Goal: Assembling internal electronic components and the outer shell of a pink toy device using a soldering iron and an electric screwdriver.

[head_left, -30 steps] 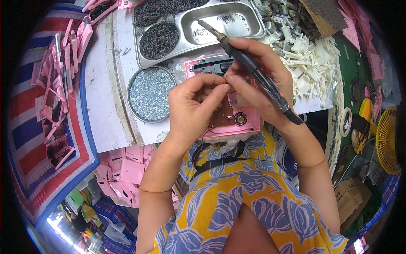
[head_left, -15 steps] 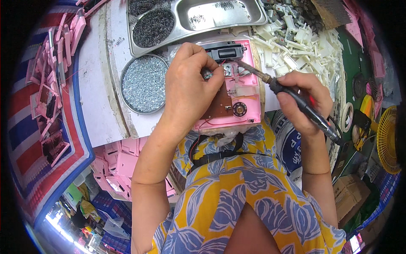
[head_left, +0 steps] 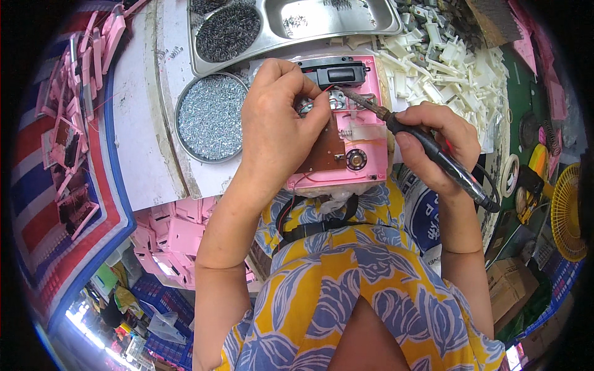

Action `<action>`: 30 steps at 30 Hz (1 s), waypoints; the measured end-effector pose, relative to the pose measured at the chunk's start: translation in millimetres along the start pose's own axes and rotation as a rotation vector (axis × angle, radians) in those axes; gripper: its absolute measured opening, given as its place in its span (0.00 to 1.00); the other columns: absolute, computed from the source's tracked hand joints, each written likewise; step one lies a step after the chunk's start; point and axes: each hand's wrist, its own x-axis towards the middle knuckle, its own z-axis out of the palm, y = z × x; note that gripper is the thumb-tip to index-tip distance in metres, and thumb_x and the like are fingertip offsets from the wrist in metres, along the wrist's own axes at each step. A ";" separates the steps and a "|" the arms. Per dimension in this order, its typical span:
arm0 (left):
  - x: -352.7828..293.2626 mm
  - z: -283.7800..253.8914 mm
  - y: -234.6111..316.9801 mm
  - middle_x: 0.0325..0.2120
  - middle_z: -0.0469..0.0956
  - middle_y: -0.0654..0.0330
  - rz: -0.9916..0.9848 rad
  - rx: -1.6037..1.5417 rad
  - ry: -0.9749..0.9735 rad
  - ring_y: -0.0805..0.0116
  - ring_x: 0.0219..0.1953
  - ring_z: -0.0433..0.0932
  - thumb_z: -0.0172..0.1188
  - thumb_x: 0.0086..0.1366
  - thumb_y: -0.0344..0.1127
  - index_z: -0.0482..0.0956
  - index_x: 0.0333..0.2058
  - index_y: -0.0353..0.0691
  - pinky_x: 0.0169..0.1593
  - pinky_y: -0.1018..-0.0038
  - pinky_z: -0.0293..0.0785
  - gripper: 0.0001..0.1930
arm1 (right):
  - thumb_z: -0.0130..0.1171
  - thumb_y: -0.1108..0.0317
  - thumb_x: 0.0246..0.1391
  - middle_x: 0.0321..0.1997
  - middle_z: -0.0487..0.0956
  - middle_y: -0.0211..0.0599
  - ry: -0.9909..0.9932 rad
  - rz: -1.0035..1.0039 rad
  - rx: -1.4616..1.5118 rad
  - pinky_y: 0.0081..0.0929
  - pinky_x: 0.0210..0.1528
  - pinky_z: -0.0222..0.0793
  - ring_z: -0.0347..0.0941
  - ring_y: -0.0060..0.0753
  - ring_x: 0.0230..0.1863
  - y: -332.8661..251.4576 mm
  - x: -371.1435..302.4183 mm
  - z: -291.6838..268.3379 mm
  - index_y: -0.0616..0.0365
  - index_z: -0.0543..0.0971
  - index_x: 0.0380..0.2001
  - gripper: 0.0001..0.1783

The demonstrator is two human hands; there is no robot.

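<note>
A pink plastic casing (head_left: 369, 175) lies in front of me with a brown circuit board (head_left: 326, 150), a small spring, a round black part (head_left: 356, 160) and a black box-shaped part (head_left: 341, 75) at its far edge. My left hand (head_left: 278, 120) rests over the casing's left side. Its thumb and forefinger are pinched together, with a thin red wire (head_left: 328, 88) showing at the fingertips. My right hand (head_left: 447, 142) grips a soldering iron (head_left: 427, 143) by its black handle. The iron's tip reaches metal contacts just below the black part, close to my left fingertips.
Left of the casing stands a round tin of small screws (head_left: 210, 117). A metal tray (head_left: 297, 46) with dark springs lies beyond. White plastic parts (head_left: 439, 74) are heaped at the far right. Pink casings (head_left: 185, 238) are piled below the table edge, near a yellow fan (head_left: 568, 210).
The soldering iron's tip has moved left and slightly down, closer to my left fingertips and the contacts. My left hand keeps its pinch. The whole view has shifted slightly.
</note>
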 end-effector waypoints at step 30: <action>-2.7 5.5 -3.7 0.34 0.74 0.61 0.039 0.035 0.086 0.76 0.29 0.74 0.68 0.56 0.25 0.81 0.28 0.31 0.31 0.79 0.71 0.05 | 0.71 0.70 0.46 0.26 0.82 0.36 -0.110 -0.186 -0.085 0.25 0.28 0.71 0.78 0.33 0.24 8.5 9.1 -10.8 0.58 0.83 0.36 0.12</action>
